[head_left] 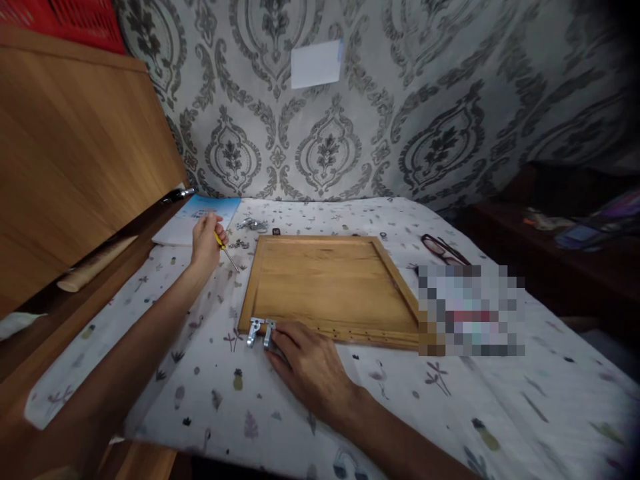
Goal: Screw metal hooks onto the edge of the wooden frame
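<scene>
A wooden framed panel [325,283] lies flat on a patterned white sheet [400,413]. A metal hinge [260,331] sits at the panel's near left corner. My right hand [307,367] rests on the sheet with its fingers pressed against the hinge and the panel's near edge. Farther back and to the left, my left hand [206,241] is closed around a small screwdriver [227,252] with a yellow handle, its shaft pointing toward the panel. Several small metal parts [250,225] lie just beyond that hand.
A blue and white booklet [200,217] lies at the far left of the sheet. A wooden cabinet [75,153] stands on the left. Dark-framed glasses [440,248] lie right of the panel. A dark side table [575,267] with clutter stands at the right.
</scene>
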Action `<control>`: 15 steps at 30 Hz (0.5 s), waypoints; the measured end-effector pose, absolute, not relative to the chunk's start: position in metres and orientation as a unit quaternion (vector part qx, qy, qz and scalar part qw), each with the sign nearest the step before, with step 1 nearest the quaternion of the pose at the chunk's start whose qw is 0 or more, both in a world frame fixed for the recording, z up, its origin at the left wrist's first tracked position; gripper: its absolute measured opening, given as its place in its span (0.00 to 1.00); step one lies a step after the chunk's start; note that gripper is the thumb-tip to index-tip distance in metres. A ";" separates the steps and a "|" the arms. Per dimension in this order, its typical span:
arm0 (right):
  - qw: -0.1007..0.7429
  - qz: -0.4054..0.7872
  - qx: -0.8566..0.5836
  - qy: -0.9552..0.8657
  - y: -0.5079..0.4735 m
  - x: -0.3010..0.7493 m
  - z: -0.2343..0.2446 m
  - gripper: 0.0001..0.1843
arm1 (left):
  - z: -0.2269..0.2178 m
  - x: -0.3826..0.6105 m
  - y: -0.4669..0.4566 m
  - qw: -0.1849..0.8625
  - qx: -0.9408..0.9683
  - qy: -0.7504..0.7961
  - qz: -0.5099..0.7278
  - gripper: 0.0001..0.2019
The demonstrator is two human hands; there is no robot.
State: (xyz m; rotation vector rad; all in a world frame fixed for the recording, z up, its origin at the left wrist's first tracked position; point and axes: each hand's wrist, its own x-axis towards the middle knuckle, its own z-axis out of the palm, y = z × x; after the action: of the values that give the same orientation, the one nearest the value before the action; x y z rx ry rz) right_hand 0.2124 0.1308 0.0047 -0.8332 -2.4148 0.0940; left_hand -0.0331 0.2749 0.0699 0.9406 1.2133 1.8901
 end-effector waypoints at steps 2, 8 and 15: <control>0.290 0.038 -0.309 -0.905 0.131 0.212 0.005 0.06 | 0.061 -0.035 0.276 0.361 0.335 0.487 0.722 0.16; 0.301 0.037 -0.310 -0.901 0.131 0.212 0.007 0.05 | 0.036 -0.046 0.280 0.393 0.328 0.592 0.623 0.14; 0.303 0.041 -0.308 -0.901 0.131 0.211 0.005 0.06 | 0.030 -0.045 0.286 0.292 0.456 0.717 0.439 0.11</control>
State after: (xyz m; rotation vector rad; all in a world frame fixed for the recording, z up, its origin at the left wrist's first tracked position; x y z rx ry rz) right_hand 0.2109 0.1310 0.0051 -0.8160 -2.3874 0.1088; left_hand -0.0449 0.2862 0.0298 1.2152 1.9112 1.1710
